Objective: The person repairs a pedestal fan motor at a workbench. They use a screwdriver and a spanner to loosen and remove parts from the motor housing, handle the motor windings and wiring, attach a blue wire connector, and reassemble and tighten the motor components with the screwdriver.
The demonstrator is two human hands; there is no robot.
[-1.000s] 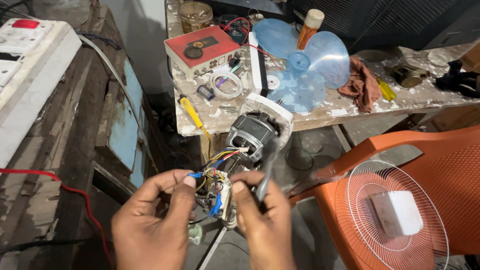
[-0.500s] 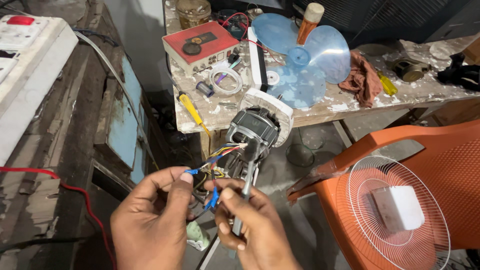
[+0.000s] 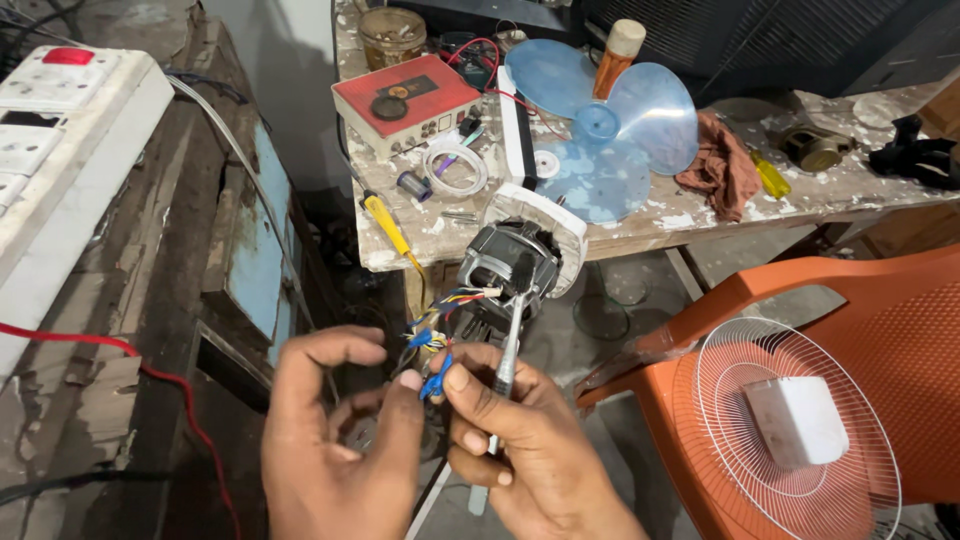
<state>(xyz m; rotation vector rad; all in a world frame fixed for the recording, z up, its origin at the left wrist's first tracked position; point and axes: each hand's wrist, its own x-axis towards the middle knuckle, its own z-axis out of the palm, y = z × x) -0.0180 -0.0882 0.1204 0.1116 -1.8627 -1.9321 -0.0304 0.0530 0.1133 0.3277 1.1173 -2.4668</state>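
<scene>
A fan motor (image 3: 512, 262) in a white housing hangs in front of me, with a bundle of coloured wires (image 3: 452, 305) trailing from it. My left hand (image 3: 335, 440) pinches the wire ends from the left. My right hand (image 3: 520, 450) grips a thin metal tool (image 3: 508, 345) whose tip reaches up to the motor, and its thumb and forefinger hold a blue wire end (image 3: 434, 380). Both thumbs meet at the wires.
A paint-spattered table (image 3: 640, 215) carries a blue fan blade (image 3: 610, 125), a red-topped box (image 3: 405, 100), a yellow screwdriver (image 3: 388, 225) and a brown rag (image 3: 715, 165). An orange plastic chair (image 3: 880, 330) holds a white fan guard (image 3: 790, 430). A white switchboard (image 3: 70, 140) is at left.
My hands have drawn closer together on the wire ends. The tool has swung from a slant to nearly upright, tip against the motor. The view has shifted slightly.
</scene>
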